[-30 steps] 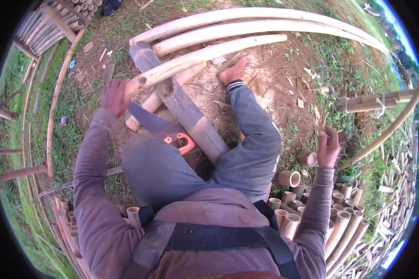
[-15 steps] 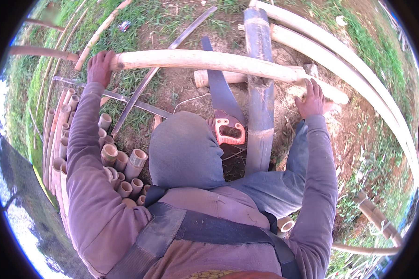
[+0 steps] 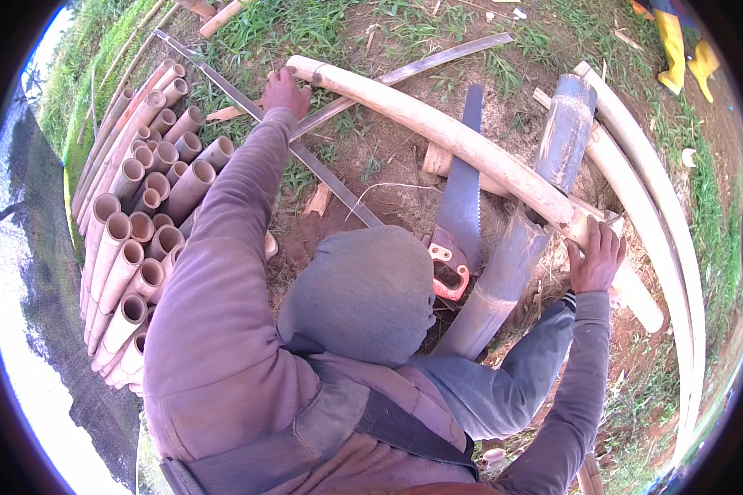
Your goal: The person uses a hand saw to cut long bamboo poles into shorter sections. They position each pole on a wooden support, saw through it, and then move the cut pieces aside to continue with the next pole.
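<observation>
A long, pale bamboo pole (image 3: pixel 437 128) slants across in front of me, from far left to near right. My left hand (image 3: pixel 286 91) is closed around its far left end. Toward the other end, my right hand (image 3: pixel 596 257) curls its fingers over the pole. Between my hands it lies across a thick grey bamboo post (image 3: pixel 504 268), at a notch in the post. A handsaw (image 3: pixel 461 194) with an orange handle stands between my left knee and the post, blade pointing away and passing behind the pole. Another pale piece (image 3: pixel 489 180) lies beneath.
Many cut bamboo tubes (image 3: pixel 144 194) are stacked at the left, open ends up. Two flat metal bars (image 3: pixel 437 58) cross on the ground ahead. Long pale poles (image 3: pixel 656 198) curve along the right. A person in yellow boots (image 3: pixel 673 54) stands at far right.
The view has turned left, bringing more of the tube stack into sight. The pole now slants more steeply, its right end nearer me. Both hands stay on it; yellow boots have appeared.
</observation>
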The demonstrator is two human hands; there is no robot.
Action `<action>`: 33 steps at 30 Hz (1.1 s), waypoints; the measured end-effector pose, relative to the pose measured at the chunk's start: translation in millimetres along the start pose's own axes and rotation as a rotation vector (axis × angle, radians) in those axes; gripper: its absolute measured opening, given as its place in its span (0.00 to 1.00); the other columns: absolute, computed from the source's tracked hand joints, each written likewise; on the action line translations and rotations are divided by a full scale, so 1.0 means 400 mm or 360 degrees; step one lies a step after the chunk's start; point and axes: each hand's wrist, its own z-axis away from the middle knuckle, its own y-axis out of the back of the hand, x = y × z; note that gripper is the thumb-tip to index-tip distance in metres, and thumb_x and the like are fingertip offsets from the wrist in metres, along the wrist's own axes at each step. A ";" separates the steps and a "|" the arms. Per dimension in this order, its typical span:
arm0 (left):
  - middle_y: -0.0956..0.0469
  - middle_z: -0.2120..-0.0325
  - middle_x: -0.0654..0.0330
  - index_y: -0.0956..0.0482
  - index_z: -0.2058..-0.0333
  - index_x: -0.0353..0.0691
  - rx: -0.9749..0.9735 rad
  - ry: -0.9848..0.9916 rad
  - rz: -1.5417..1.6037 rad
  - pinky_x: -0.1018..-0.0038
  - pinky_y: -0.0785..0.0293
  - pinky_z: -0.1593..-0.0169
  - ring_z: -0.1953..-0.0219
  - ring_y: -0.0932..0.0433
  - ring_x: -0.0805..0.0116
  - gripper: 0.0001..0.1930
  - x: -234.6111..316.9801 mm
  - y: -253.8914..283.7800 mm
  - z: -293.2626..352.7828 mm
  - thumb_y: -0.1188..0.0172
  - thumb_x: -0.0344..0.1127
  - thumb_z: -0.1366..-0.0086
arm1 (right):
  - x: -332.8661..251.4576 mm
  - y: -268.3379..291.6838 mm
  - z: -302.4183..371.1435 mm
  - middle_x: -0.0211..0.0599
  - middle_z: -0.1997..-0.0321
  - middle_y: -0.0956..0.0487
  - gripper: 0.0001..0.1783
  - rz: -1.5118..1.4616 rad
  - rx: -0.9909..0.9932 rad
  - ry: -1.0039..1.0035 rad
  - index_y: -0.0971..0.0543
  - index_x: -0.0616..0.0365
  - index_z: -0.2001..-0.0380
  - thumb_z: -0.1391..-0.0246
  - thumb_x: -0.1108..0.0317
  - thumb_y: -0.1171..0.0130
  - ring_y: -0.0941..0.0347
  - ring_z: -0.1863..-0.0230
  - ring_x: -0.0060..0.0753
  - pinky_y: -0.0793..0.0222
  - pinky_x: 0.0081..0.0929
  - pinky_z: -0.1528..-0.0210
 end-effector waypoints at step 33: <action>0.13 0.56 0.47 0.26 0.41 0.55 0.0709 -0.0178 -0.0028 0.52 0.19 0.48 0.52 0.14 0.42 0.26 -0.162 0.439 -0.203 0.33 0.54 0.34 | -0.107 -0.026 -0.053 0.38 0.39 0.24 0.44 -0.0083 0.0163 -0.0019 0.26 0.48 0.34 0.56 0.54 0.21 0.29 0.36 0.47 0.42 0.52 0.30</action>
